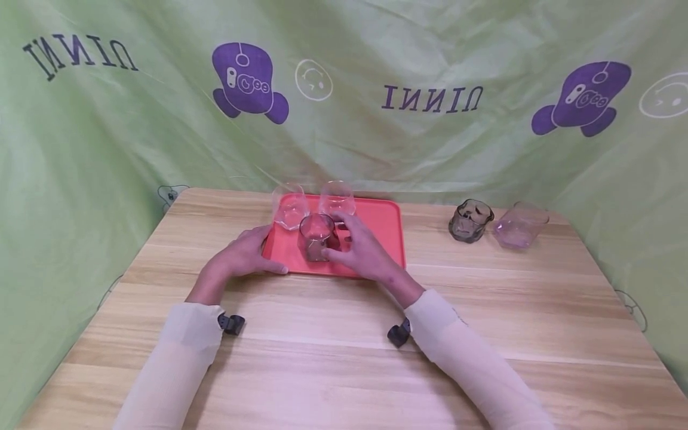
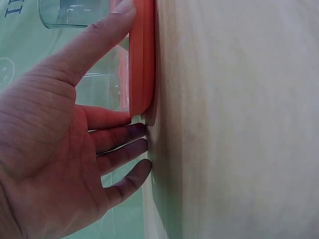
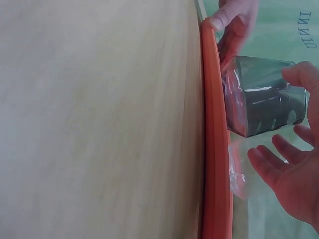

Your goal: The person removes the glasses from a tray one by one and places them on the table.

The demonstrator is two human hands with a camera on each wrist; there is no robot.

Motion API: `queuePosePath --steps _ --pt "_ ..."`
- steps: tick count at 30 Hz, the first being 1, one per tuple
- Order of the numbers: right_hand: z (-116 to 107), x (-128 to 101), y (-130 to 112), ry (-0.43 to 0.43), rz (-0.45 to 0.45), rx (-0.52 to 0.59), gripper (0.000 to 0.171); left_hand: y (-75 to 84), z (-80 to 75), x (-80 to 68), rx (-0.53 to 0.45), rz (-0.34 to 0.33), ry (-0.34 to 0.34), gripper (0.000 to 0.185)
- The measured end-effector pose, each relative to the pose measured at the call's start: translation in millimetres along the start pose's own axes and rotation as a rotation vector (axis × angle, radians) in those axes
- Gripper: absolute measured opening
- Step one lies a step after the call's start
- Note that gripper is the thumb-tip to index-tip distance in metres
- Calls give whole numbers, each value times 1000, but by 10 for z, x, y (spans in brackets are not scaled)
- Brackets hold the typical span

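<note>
Three glasses already stand on the red tray [image 1: 384, 230] at frame centre: two clear ones at the back and the smoky grey glass [image 1: 316, 237] in front, which your right hand [image 1: 361, 249] has its fingers spread loosely about, thumb at its near side, more releasing than gripping, I judge. Your left hand [image 1: 244, 255] lies flat-fingered, thumb pressing the tray's left corner, while a second grey glass [image 1: 470, 220] and a pinkish glass [image 1: 519, 224] wait off-tray at right. The green backdrop [image 1: 107, 143] reads "UNNI", mirrored.
</note>
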State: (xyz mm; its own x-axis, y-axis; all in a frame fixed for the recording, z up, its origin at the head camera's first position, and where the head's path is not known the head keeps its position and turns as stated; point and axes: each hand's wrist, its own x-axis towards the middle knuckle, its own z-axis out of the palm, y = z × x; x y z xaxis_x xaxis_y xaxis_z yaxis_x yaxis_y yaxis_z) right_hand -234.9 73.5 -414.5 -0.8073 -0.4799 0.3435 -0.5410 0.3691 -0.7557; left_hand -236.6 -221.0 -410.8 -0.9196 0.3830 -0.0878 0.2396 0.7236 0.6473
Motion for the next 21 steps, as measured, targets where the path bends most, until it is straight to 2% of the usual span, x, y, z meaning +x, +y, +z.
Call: queuePosePath --steps 11,21 --pt "97 86 6 -14 57 111 78 -23 -4 2 10 -3 0 100" --pt "112 86 17 -29 96 123 78 -40 6 20 -15 14 0 97"
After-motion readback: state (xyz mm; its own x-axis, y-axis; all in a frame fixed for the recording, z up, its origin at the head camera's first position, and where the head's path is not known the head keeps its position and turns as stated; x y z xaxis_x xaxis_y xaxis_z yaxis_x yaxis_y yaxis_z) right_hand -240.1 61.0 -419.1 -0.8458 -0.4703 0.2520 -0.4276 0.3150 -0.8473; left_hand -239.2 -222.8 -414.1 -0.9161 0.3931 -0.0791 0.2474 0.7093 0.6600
